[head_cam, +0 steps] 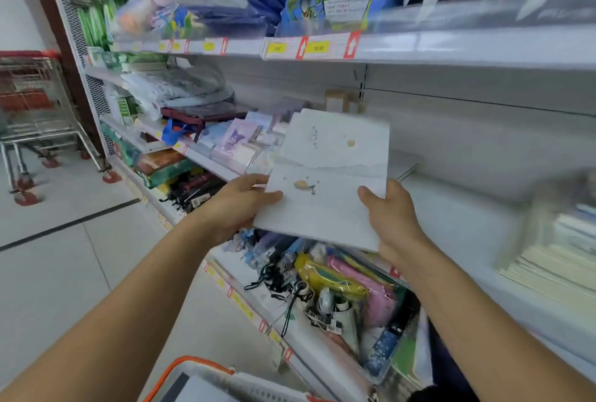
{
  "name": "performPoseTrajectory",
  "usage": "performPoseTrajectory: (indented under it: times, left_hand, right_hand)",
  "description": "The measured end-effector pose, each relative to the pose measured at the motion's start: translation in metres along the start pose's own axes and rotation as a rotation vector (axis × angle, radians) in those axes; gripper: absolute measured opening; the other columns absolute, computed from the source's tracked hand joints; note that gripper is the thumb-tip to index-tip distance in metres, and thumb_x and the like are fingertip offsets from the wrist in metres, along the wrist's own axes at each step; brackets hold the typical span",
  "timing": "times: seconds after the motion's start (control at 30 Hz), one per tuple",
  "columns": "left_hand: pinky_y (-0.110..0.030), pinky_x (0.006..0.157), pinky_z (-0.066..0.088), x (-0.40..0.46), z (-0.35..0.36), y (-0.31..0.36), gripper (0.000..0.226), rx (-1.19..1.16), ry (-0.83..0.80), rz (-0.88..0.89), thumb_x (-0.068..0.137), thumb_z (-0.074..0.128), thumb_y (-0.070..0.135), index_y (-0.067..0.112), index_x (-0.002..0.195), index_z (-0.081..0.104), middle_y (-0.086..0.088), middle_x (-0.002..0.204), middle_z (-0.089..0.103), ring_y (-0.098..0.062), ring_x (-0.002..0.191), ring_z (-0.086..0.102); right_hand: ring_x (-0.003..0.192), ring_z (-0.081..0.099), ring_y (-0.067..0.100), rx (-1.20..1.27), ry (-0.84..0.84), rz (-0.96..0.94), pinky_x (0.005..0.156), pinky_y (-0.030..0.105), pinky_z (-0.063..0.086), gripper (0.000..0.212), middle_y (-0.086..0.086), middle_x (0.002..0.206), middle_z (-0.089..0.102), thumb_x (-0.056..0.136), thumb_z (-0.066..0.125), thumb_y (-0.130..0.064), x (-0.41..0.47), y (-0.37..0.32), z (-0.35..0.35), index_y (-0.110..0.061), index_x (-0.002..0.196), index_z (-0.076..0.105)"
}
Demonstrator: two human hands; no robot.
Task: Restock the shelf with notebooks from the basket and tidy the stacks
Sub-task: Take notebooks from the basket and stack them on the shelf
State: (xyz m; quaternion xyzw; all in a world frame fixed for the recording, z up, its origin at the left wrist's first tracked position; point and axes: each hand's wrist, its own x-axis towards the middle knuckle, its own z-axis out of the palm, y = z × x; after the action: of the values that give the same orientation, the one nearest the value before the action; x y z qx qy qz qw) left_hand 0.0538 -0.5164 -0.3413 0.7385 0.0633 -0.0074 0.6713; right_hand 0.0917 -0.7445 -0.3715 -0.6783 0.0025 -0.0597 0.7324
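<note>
A shop aisle with a pale tiled floor (58, 201) and white shelving (451, 46) running from upper left to lower right. At far left stands a wire trolley (32, 105) with red wheels. At the bottom edge, left of centre, sits the orange-rimmed basket (200, 376). In mid-frame the left hand (235, 205) grips the left edge of a white notebook (325, 176), thumb on its cover; the right hand (390, 214) grips its right edge likewise. The notebook is held tilted before the middle shelf. At right, blurred, lies a stack of notebooks (554, 259).
</note>
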Motion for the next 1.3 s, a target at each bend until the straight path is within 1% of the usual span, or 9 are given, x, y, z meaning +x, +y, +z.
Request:
performPoseTrajectory:
  times: [0.17, 0.23, 0.3, 0.47, 0.6, 0.77, 0.93, 1.13, 1.3]
  left_hand:
    - [-0.024, 0.058, 0.060, 0.063, 0.044, 0.007, 0.041, -0.276, 0.094, -0.057, 0.092, 0.059, -0.004, -0.002, 0.131, 0.047, -0.021, 0.121, 0.060, -0.024, 0.078, 0.065]
    - [-0.024, 0.055, 0.059, 0.089, 0.062, 0.000, 0.048, -0.292, 0.171, -0.087, 0.093, 0.058, -0.006, -0.007, 0.137, 0.039, -0.025, 0.117, 0.059, -0.025, 0.072, 0.065]
    - [-0.026, 0.058, 0.060, 0.108, 0.075, -0.006, 0.043, -0.346, 0.241, -0.121, 0.094, 0.056, -0.006, -0.012, 0.134, 0.040, -0.022, 0.098, 0.061, -0.023, 0.064, 0.066]
    - [-0.031, 0.082, 0.052, 0.136, 0.101, -0.008, 0.038, -0.349, 0.178, -0.164, 0.096, 0.057, 0.006, -0.006, 0.131, 0.048, -0.018, 0.114, 0.057, -0.024, 0.095, 0.057]
    - [-0.034, 0.093, 0.046, 0.145, 0.123, 0.001, 0.040, -0.192, 0.157, -0.138, 0.096, 0.058, 0.010, 0.001, 0.133, 0.049, -0.010, 0.118, 0.052, -0.024, 0.102, 0.049]
    - [-0.035, 0.096, 0.041, 0.154, 0.136, 0.005, 0.023, -0.189, 0.142, -0.194, 0.098, 0.054, 0.017, 0.011, 0.121, 0.053, -0.004, 0.094, 0.051, -0.022, 0.092, 0.047]
    - [-0.034, 0.090, 0.042, 0.160, 0.141, 0.007, 0.016, -0.159, 0.169, -0.202, 0.102, 0.041, 0.024, 0.015, 0.110, 0.051, -0.003, 0.085, 0.054, -0.017, 0.076, 0.050]
    - [-0.044, 0.116, 0.028, 0.152, 0.122, 0.000, 0.052, -0.083, 0.054, -0.192, 0.101, 0.043, 0.035, 0.017, 0.149, 0.034, -0.007, 0.151, 0.036, -0.031, 0.137, 0.036]
    - [-0.043, 0.109, 0.035, 0.137, 0.122, 0.000, 0.044, -0.113, -0.109, -0.174, 0.102, 0.045, 0.031, 0.012, 0.141, 0.044, -0.009, 0.147, 0.043, -0.029, 0.134, 0.041]
  right_hand:
    - [0.078, 0.060, 0.021, 0.018, 0.076, 0.228, 0.067, 0.025, 0.055, 0.014, 0.012, 0.097, 0.064, 0.098, 0.047, 0.002, 0.052, -0.019, -0.015, -0.009, 0.093, 0.055]
    - [0.083, 0.063, 0.027, -0.012, 0.029, 0.263, 0.062, 0.036, 0.060, 0.021, 0.019, 0.111, 0.066, 0.092, 0.048, 0.010, 0.068, -0.013, -0.023, -0.002, 0.106, 0.058]
    - [0.088, 0.065, 0.028, -0.091, -0.039, 0.267, 0.053, 0.031, 0.058, 0.031, 0.021, 0.120, 0.064, 0.088, 0.060, 0.009, 0.079, -0.004, -0.032, 0.003, 0.118, 0.056]
    - [0.093, 0.071, 0.022, -0.286, -0.150, 0.236, 0.065, 0.026, 0.056, 0.065, 0.010, 0.105, 0.074, 0.055, 0.095, -0.013, 0.099, 0.013, -0.047, -0.006, 0.112, 0.064]
    - [0.085, 0.072, 0.020, -0.417, -0.064, 0.141, 0.076, 0.040, 0.062, 0.078, 0.005, 0.093, 0.075, 0.025, 0.091, -0.035, 0.113, 0.023, -0.043, -0.010, 0.095, 0.070]
    - [0.081, 0.070, 0.021, -0.467, 0.054, 0.065, 0.073, 0.033, 0.058, 0.035, 0.009, 0.087, 0.073, 0.063, 0.090, -0.021, 0.118, 0.023, -0.041, -0.004, 0.084, 0.067]
    - [0.084, 0.067, 0.021, -0.554, 0.075, 0.024, 0.073, 0.035, 0.057, 0.036, 0.006, 0.089, 0.070, 0.070, 0.088, -0.030, 0.122, 0.027, -0.043, -0.007, 0.083, 0.065]
    - [0.079, 0.064, 0.029, -0.714, 0.042, 0.013, 0.068, 0.030, 0.044, 0.042, 0.009, 0.074, 0.064, 0.088, 0.074, -0.036, 0.114, 0.025, -0.037, 0.000, 0.069, 0.061]
    - [0.081, 0.058, 0.026, -0.589, 0.065, 0.095, 0.070, 0.030, 0.043, 0.035, 0.004, 0.073, 0.056, 0.089, 0.072, -0.027, 0.113, 0.025, -0.026, -0.010, 0.067, 0.052]
